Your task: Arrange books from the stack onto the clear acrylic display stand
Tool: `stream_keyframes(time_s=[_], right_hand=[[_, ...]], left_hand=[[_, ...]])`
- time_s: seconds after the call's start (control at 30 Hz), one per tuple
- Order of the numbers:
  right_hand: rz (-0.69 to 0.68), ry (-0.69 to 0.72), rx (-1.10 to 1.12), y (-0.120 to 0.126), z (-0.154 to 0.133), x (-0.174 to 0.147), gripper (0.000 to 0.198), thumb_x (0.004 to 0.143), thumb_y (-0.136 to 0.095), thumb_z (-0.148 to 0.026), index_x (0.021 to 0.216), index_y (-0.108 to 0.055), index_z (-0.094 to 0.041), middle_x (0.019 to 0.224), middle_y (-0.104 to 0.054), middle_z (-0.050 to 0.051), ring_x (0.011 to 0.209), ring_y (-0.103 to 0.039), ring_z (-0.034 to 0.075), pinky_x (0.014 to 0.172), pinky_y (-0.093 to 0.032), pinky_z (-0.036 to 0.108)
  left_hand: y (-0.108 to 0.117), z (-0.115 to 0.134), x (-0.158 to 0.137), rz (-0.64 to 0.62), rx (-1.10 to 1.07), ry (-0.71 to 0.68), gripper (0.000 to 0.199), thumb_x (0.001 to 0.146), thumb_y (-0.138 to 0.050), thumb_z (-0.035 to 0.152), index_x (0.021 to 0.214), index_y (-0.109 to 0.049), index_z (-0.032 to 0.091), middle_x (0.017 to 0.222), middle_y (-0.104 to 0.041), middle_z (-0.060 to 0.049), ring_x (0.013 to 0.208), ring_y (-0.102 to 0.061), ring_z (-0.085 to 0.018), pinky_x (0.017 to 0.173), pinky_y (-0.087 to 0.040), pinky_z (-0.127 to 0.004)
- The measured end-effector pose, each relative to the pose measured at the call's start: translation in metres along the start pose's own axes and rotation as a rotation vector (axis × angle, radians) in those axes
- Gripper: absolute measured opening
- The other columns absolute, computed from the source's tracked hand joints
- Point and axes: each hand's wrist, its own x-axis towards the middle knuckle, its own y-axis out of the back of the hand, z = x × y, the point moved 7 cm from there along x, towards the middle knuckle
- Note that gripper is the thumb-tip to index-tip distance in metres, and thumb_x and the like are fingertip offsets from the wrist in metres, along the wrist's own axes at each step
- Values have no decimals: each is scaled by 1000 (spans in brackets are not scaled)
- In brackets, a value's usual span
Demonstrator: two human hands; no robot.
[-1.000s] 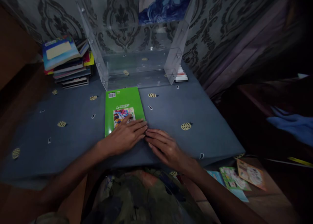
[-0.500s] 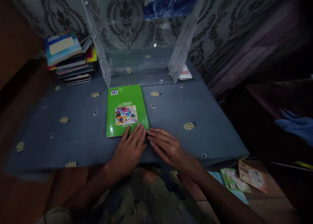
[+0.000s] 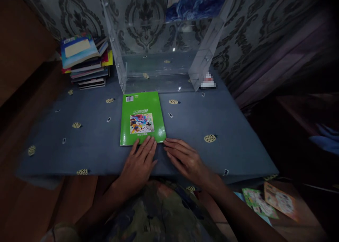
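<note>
A green book [image 3: 143, 106] lies flat on the blue tablecloth [image 3: 193, 153], its barcode at the far left corner and a colourful picture in its lower half. My left hand [image 3: 140, 161] rests with fingers stretched over the book's near edge, palm down. At the near right corner, my right hand [image 3: 184, 159] lies with its fingers extended and close together, the fingertips touching or almost touching that corner. Neither hand is wrapped round anything.
Behind the book stands a clear acrylic rack [image 3: 159, 81]. To its left is a stack of books [image 3: 84, 62], and a small pixelated object [image 3: 208, 82] sits to its right. Several booklets [image 3: 261, 201] lie on a surface below the table's right front edge.
My left hand has slid back from the cover to the near edge, a little apart from my right hand. The whole view has shifted slightly; the book still lies flat.
</note>
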Motion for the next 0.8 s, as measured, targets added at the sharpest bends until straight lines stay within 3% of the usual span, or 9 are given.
stream_keyframes(time_s=[0.4,0.6,0.8], right_hand=[[33,59,-48,-1,-13,11,28,98,-55,-12,122,-67,-17,119,-75,13,118,-68,25,104,-56,50],[-87,45,-29,-21,-11,16,32,100,-53,-17,129,-66,-19,127,-72,13,127,-63,26,108,-54,53],[-104,57,-47,-22,-11,17,30,101,-52,-18,126,-67,-19,126,-72,13,126,-63,26,107,-54,53]], left_hand=[[8,-22,-19,40,3,174,42,105,-39,23,143,-48,7,148,-56,-18,142,-47,-28,124,-19,-58],[5,-23,-21,26,3,190,47,103,-41,23,148,-44,10,149,-54,-19,144,-45,-28,124,-18,-59],[7,-27,-26,47,-38,194,47,105,-40,25,149,-41,9,150,-53,-18,145,-44,-27,123,-26,-55]])
